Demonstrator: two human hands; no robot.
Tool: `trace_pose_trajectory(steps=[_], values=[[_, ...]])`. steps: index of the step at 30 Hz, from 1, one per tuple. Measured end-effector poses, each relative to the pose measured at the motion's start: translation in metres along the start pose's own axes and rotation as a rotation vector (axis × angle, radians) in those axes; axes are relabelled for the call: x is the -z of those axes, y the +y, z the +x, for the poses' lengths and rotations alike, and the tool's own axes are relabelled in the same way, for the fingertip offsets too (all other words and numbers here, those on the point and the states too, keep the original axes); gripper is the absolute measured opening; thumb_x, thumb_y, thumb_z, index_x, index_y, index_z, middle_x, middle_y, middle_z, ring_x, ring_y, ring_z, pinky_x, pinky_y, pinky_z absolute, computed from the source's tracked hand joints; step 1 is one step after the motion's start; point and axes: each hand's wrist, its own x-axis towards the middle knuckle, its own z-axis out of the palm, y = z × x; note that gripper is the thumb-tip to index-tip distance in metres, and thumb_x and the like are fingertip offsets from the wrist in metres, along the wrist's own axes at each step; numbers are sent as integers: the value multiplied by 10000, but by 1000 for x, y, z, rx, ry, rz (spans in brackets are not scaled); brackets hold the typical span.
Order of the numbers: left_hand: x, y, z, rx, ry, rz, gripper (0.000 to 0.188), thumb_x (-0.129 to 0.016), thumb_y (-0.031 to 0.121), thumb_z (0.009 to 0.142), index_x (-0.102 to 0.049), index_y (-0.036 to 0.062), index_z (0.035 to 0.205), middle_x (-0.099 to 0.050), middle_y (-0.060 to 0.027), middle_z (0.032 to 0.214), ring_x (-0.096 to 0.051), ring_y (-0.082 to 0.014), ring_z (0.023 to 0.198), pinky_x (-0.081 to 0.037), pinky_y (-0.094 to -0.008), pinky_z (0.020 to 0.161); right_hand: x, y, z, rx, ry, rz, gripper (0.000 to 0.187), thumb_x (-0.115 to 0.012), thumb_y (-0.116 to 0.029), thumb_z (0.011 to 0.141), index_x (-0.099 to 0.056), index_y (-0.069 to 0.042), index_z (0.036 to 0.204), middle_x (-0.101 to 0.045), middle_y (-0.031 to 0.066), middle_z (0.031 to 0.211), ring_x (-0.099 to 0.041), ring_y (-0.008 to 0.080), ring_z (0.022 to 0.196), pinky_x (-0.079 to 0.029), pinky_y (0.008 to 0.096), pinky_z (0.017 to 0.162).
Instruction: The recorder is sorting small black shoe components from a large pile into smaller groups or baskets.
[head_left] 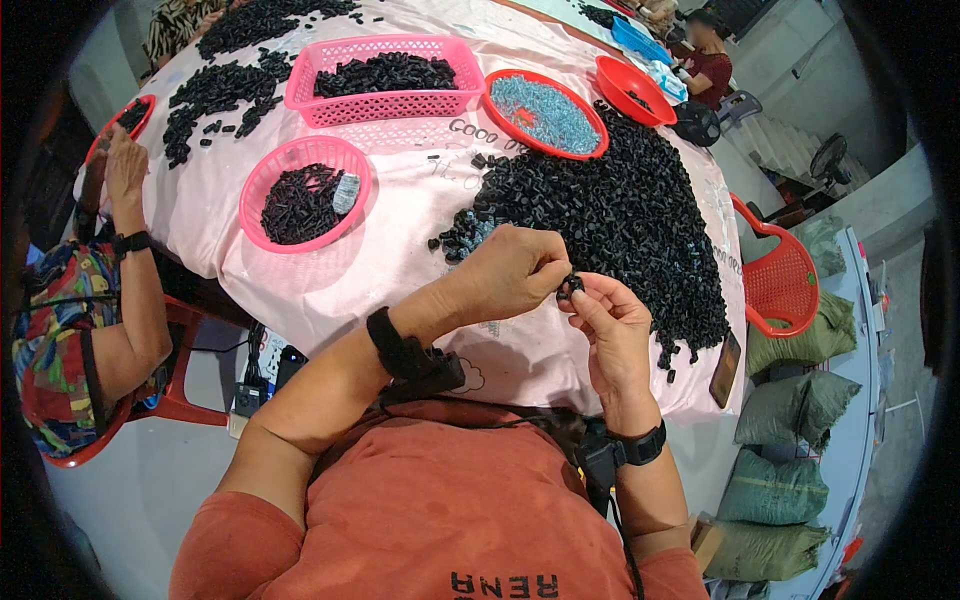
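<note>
In front of my chest, my two hands meet over a small black plastic part (571, 287). My right hand (612, 325) pinches it between thumb and fingers. From the left, my left hand (515, 266) comes in with its fingers closed at the part's upper end; whatever lies inside those fingers is hidden. Just beyond both hands spreads a big heap of small black plastic parts (630, 220). A few clear bluish pieces (470, 232) lie at the heap's left edge, close to my left hand.
A round pink basket (252, 228) with thin black pieces, a rectangular pink basket (303, 82) and a red tray of clear pieces (494, 112) stand farther back. A red bowl (620, 82) is behind the heap. A phone (726, 370) lies at right. Co-workers sit at left and far right.
</note>
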Motion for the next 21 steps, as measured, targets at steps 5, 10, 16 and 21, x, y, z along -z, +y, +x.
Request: trace_pose_trajectory(steps=[5, 10, 16, 21], values=[[-3, -1, -2, -8, 2, 11, 177, -588, 152, 896, -621, -4, 820, -615, -126, 652, -589, -166, 575, -462, -314, 555, -6, 0, 0, 24, -17, 16, 185, -648, 5, 887, -664, 1, 1071, -713, 81, 936, -698, 151, 831, -543, 232, 708], [-5, -2, -3, -98, 45, 191, 166, -595, 137, 881, -606, 0, 789, -616, -176, 661, -642, -303, 588, -480, -367, 551, -8, 2, 1, 4, 1, -5, 174, -643, 6, 891, -661, 10, 1064, -713, 90, 935, -698, 157, 841, -549, 242, 720], [-7, -3, -4, -134, 50, 292, 164, -598, 149, 865, -600, 24, 758, -601, -195, 657, -621, -379, 615, -482, -421, 550, -8, 3, 3, -97, -48, -28, 144, -618, -31, 923, -665, 8, 1054, -711, 83, 953, -695, 158, 851, -550, 249, 725], [-8, -8, -5, -160, 28, 386, 196, -603, 182, 868, -584, 49, 724, -580, -192, 630, -608, -397, 610, -472, -464, 546, -7, 5, 5, -169, -55, 37, 144, -595, -73, 953, -669, 8, 1046, -707, 77, 962, -686, 150, 839, -554, 259, 734]])
